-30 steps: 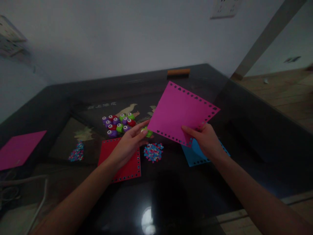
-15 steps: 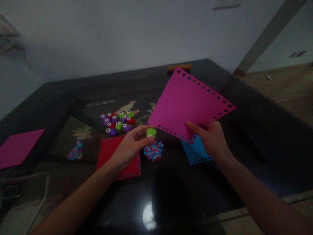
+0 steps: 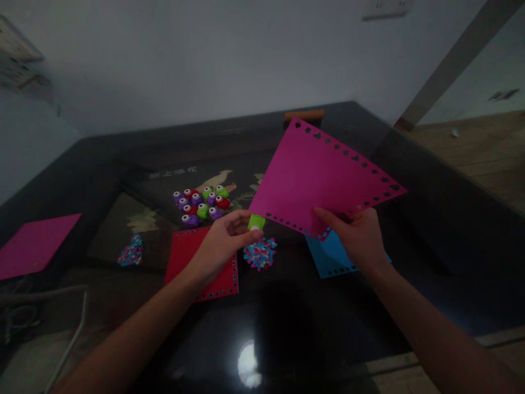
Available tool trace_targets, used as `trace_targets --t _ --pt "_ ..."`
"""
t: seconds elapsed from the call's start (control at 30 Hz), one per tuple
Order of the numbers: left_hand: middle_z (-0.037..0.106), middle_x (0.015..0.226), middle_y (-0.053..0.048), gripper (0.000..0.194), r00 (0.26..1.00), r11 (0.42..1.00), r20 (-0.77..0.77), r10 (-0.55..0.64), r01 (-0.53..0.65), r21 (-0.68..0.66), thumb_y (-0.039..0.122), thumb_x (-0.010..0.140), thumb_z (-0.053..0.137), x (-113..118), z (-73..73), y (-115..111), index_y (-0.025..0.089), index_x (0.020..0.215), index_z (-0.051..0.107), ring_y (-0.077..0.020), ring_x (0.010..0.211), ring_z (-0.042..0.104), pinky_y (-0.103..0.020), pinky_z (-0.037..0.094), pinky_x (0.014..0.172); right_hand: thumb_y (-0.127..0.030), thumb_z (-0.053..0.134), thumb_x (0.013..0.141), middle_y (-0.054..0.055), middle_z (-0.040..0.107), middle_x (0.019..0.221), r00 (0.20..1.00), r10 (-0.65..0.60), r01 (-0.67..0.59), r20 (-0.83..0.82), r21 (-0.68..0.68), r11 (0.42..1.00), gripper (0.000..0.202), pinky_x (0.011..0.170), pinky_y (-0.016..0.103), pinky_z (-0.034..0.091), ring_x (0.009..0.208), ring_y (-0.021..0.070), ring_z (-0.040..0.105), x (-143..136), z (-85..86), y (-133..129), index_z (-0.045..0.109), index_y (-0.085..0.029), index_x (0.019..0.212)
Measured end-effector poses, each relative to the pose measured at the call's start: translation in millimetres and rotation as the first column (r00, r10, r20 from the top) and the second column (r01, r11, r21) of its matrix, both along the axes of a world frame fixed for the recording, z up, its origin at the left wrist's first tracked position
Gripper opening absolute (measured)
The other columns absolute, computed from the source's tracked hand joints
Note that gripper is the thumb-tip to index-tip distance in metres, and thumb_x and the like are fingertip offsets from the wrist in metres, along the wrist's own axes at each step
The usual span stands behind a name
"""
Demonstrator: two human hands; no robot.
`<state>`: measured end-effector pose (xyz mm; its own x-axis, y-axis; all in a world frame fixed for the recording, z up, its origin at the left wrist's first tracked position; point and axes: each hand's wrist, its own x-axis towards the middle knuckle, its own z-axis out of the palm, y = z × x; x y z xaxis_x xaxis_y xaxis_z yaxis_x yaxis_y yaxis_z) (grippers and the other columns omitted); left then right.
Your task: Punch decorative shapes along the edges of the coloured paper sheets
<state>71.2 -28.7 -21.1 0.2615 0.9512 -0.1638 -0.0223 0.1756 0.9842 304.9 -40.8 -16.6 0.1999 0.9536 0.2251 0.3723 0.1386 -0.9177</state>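
Between the thumb and fingers of my left hand point(image 3: 227, 238) is a small green craft punch point(image 3: 256, 222), right at the left corner of a pink paper sheet point(image 3: 311, 180). My right hand point(image 3: 359, 235) grips that sheet by its near edge, holding it tilted above the table. Small shaped holes run along several of its edges. Below the punch lies a pile of blue, pink and white paper confetti point(image 3: 260, 253). A red sheet with punched edges point(image 3: 186, 251) lies partly under my left forearm, and a blue punched sheet point(image 3: 328, 257) is partly hidden by my right hand.
Several purple, red and green punches point(image 3: 200, 205) stand grouped behind my left hand. Another confetti pile point(image 3: 132, 251) and a plain pink sheet point(image 3: 36, 246) lie at left. An orange-brown roll point(image 3: 304, 116) sits at the black table's point(image 3: 426, 230) back edge. A white cable point(image 3: 77, 323) hangs at lower left.
The punch has come up to the pink sheet's left corner, and the sheet has tilted slightly, its right corner lower. The whole view has shifted a little.
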Motion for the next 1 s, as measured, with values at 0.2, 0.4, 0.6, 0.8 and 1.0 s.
trace_targets --t 0.2,0.4,0.6,0.8,1.0 --pt "0.069 0.092 -0.002 0.028 1.000 1.000 0.002 0.007 -0.007 0.006 0.024 0.064 0.076 -0.2 -1.2 0.6 0.018 0.089 0.064 -0.0170 0.084 0.064 -0.030 0.049 0.078 -0.040 0.069 0.073 0.004 0.072 0.082 1.000 0.007 -0.007 0.022 0.029 1.000 0.019 0.076 0.041 0.053 0.077 0.0240 0.066 0.2 -1.7 -0.2 0.070 -0.022 0.078" --pt "0.069 0.093 -0.001 0.029 0.999 1.000 0.044 -0.011 0.012 -0.010 0.023 0.065 0.077 0.3 -0.7 -0.5 0.019 0.090 0.064 -0.0159 0.086 0.063 -0.028 0.049 0.080 -0.038 0.069 0.073 0.003 0.072 0.078 0.997 -0.011 0.008 0.079 0.038 0.999 0.016 0.073 0.039 0.053 0.074 0.0232 0.066 -1.6 3.5 -1.5 0.070 -0.022 0.076" --pt "0.069 0.092 -0.002 0.030 0.999 1.000 0.037 -0.004 0.004 -0.007 0.024 0.063 0.078 0.0 0.3 -1.0 0.018 0.090 0.064 -0.0158 0.083 0.063 -0.028 0.049 0.077 -0.036 0.069 0.073 0.004 0.073 0.078 0.997 0.006 -0.011 0.075 0.060 0.998 0.016 0.070 0.038 0.054 0.072 0.0226 0.067 -2.5 2.9 -0.9 0.071 -0.021 0.077" --pt "0.070 0.089 -0.002 0.029 1.000 1.000 0.000 0.006 -0.006 -0.004 0.026 0.064 0.077 0.5 1.6 -0.1 0.018 0.089 0.065 -0.0145 0.075 0.064 -0.027 0.049 0.071 -0.029 0.069 0.073 0.004 0.074 0.086 0.994 0.005 -0.024 0.113 0.170 0.985 0.014 0.079 0.042 0.053 0.080 0.0247 0.068 -3.8 -1.9 0.0 0.071 -0.020 0.083" --pt "0.068 0.078 0.000 0.025 0.999 0.999 0.023 0.028 -0.027 -0.035 0.027 0.065 0.077 0.2 0.5 0.5 0.017 0.085 0.067 -0.0110 0.066 0.060 -0.023 0.047 0.065 -0.027 0.070 0.072 0.005 0.074 0.088 0.988 0.020 -0.051 0.151 0.209 0.977 0.014 0.080 0.040 0.053 0.083 0.0251 0.068 -3.2 -5.5 0.4 0.071 -0.019 0.084"
